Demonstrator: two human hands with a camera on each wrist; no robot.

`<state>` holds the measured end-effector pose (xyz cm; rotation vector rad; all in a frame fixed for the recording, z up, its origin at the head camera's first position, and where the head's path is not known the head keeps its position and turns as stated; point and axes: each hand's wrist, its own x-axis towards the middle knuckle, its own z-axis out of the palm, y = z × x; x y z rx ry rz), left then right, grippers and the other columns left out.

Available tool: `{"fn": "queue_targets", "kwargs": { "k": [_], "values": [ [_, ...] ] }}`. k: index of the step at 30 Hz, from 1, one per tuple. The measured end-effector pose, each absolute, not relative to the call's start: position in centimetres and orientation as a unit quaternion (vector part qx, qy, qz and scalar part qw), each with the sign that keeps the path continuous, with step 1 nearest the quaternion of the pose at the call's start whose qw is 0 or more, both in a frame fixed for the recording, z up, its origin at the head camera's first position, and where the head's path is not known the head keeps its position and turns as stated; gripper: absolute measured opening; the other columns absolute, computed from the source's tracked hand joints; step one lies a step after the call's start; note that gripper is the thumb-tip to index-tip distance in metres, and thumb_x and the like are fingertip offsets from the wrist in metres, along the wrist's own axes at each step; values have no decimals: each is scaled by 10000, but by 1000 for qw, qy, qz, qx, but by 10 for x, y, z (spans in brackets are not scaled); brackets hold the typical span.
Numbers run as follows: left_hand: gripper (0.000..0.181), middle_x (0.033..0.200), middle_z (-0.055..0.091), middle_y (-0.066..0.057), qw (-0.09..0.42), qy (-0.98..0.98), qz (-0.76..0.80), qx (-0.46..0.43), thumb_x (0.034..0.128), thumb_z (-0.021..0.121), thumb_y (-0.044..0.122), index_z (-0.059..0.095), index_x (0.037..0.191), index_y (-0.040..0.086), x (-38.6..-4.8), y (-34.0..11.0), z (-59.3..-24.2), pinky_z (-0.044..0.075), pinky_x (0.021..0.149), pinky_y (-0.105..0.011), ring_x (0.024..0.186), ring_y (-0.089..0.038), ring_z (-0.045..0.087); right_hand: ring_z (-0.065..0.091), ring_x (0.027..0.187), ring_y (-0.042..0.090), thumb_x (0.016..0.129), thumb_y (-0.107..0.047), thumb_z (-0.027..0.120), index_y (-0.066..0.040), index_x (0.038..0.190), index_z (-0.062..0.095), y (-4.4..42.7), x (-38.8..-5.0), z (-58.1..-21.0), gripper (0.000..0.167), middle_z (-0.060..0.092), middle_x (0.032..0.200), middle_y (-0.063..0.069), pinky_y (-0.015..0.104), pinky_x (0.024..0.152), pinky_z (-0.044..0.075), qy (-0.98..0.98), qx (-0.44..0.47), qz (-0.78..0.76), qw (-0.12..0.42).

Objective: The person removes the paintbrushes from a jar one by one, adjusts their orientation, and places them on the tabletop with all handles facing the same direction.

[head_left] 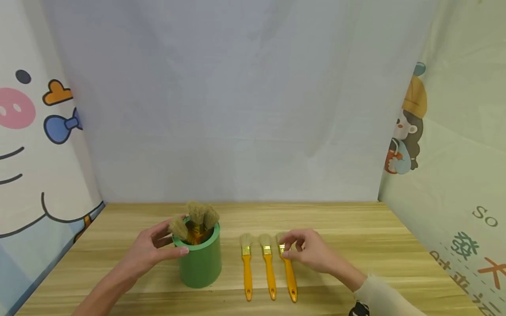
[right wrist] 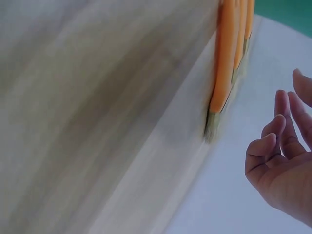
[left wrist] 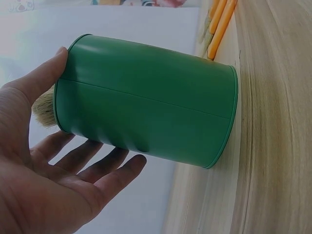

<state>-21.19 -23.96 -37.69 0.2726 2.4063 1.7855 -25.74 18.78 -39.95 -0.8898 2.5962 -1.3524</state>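
My left hand point(head_left: 148, 252) holds a green cylindrical pot point(head_left: 200, 265) by its upper left side. Its thumb lies at the near rim and its fingers curve around the far side, as the left wrist view also shows for the pot point(left wrist: 146, 100). Several paintbrushes point(head_left: 196, 216) stand in the pot, bristles up. On the table lie a left paintbrush point(head_left: 247, 267), a middle one point(head_left: 269, 267) and a right one point(head_left: 290, 274), with orange handles toward me. Over the right brush hovers my right hand point(head_left: 310, 252), thumb and fingertips apart; the right wrist view shows this hand point(right wrist: 285, 165) off the brushes.
The wood-grain table point(head_left: 340, 224) ends at a pale cloth point(head_left: 253, 109) at the back. Printed cloths hang on the left point(head_left: 47, 188) and right point(head_left: 442, 166). The three brushes lie side by side, right of the pot, with small gaps between them.
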Motion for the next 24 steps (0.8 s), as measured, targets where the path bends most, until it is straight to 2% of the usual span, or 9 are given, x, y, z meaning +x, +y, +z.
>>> {"fn": "queue_targets", "kwargs": {
  "k": [4, 9, 16, 24],
  "values": [
    [827, 1614, 399, -265, 58, 792, 600, 98, 954, 805, 238, 375, 1646, 97, -211, -239, -376, 540, 1019, -537, 1426, -530, 430, 487, 624, 80, 941, -78, 806, -37, 1087, 776, 179, -245, -397, 154, 703, 881, -37, 216, 560, 389, 844, -305, -439, 33],
    [816, 1611, 404, -262, 55, 790, 601, 103, 954, 804, 239, 387, 1642, 104, -211, -239, -376, 544, 1013, -533, 1420, -530, 438, 529, 652, 88, 955, -87, 793, -95, 1109, 777, 166, -235, -390, 155, 728, 895, -58, 237, 582, 420, 838, -316, -444, 21],
    [874, 1620, 362, -302, 67, 792, 600, 92, 959, 793, 250, 310, 1657, 44, -212, -242, -377, 541, 1016, -539, 1428, -540, 420, 556, 701, 109, 972, -168, 791, -157, 1169, 754, 141, -229, -374, 200, 747, 920, -112, 274, 633, 451, 840, -313, -442, 17],
    [915, 1622, 353, -310, 76, 798, 593, 76, 951, 800, 270, 275, 1660, 26, -213, -241, -375, 531, 1028, -547, 1440, -528, 413, 499, 685, 107, 977, -184, 784, -207, 1246, 715, 107, -230, -360, 278, 738, 943, -137, 236, 595, 391, 840, -321, -438, -9]
  ]
}}
